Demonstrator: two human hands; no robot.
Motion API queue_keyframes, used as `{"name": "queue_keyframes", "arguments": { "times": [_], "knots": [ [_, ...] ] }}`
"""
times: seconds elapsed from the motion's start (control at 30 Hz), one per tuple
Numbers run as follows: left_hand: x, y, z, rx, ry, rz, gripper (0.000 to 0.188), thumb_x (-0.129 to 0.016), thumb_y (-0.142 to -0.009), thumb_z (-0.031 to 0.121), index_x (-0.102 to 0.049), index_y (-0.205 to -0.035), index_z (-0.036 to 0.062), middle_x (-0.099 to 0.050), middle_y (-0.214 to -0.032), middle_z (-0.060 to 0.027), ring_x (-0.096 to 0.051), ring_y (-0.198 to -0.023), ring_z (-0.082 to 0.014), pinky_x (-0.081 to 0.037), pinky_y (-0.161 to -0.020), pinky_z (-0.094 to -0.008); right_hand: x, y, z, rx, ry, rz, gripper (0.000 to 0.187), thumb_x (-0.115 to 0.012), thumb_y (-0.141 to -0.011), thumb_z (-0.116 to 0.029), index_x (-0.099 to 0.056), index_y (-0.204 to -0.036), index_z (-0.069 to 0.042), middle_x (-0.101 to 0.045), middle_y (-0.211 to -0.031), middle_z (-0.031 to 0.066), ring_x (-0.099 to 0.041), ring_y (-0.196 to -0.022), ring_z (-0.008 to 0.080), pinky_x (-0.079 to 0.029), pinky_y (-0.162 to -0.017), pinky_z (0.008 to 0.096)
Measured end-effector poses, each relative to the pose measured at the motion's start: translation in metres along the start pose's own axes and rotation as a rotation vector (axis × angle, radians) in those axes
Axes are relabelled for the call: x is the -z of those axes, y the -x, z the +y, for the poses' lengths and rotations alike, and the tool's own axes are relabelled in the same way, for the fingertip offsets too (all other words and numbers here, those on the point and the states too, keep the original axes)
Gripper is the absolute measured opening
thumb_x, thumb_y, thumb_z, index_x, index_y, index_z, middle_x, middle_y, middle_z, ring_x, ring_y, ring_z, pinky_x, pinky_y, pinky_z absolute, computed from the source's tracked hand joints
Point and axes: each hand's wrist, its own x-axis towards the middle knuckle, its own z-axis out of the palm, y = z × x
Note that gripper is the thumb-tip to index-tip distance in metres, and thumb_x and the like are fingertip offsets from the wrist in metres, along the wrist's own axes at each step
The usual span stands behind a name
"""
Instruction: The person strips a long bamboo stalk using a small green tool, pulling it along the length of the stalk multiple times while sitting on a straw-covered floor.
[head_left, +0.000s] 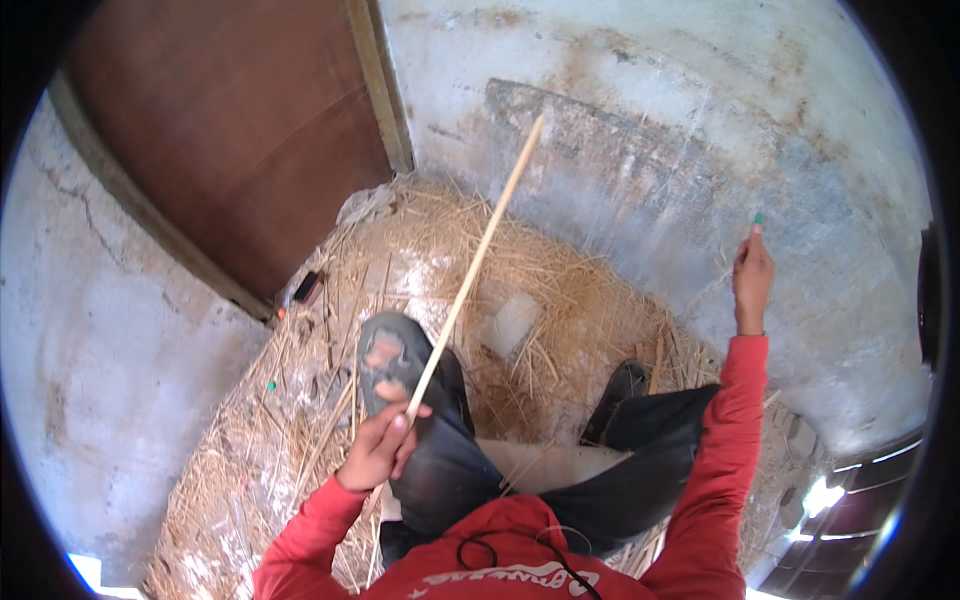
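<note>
A long, thin, pale wooden stick slants up from my left hand, gripped near its lower end between thumb and fingers. Its far end points toward the wall ahead. My right hand is held out to the right with the arm stretched, its fingers mostly curled and one pointing up. At that finger's tip shows a small green piece; whether it is pinched or worn there I cannot make out. My left leg, in a grey pad or cloth with worn patches, lies beneath the stick.
Straw-like shavings cover the floor, with a pale block among them. A small black object lies by the brown door. Stained walls stand ahead and on both sides. A dark shoe rests at centre right.
</note>
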Motion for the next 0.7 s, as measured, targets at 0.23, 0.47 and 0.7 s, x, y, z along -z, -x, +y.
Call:
{"name": "queue_keyframes", "arguments": {
  "times": [0.23, 0.47, 0.7],
  "knots": [
    [-0.033, -0.001, -0.004, -0.124, -0.081, -0.068, 0.041, -0.041, -0.113, 0.032, -0.059, -0.132, 0.0008, -0.052, -0.073, 0.0019, -0.04, -0.05, -0.0031, -0.032, -0.046, -0.0197, -0.012, 0.238, -0.096, -0.027, -0.402, -0.312, 0.045, -0.044, -0.111, -0.034, -0.051, -0.075, -0.009, -0.044, -0.059, -0.0036, -0.038, -0.05, 0.0054, -0.028, -0.047, 0.025],
    [-0.052, 0.002, 0.005, -0.169, -0.146, -0.187, 0.037, -0.043, -0.113, 0.027, -0.061, -0.133, 0.0013, -0.052, -0.073, 0.0021, -0.043, -0.056, -0.0032, -0.035, -0.052, -0.0202, 0.028, 0.312, -0.086, -0.141, -0.385, -0.393, 0.045, -0.046, -0.11, -0.039, -0.051, -0.077, -0.008, -0.044, -0.058, -0.0014, -0.04, -0.049, 0.0062, -0.03, -0.045, 0.0244],
    [-0.102, -0.015, 0.001, -0.246, -0.143, -0.219, 0.035, -0.048, -0.111, 0.023, -0.062, -0.134, 0.0007, -0.053, -0.074, 0.0029, -0.045, -0.062, -0.0036, -0.037, -0.056, -0.0208, 0.029, 0.302, -0.112, 0.154, -0.025, -0.567, 0.037, -0.061, -0.102, -0.032, -0.06, -0.082, -0.001, -0.054, -0.06, 0.0173, -0.057, -0.052, 0.0313, -0.041, -0.051, 0.0424]
  ]
}}
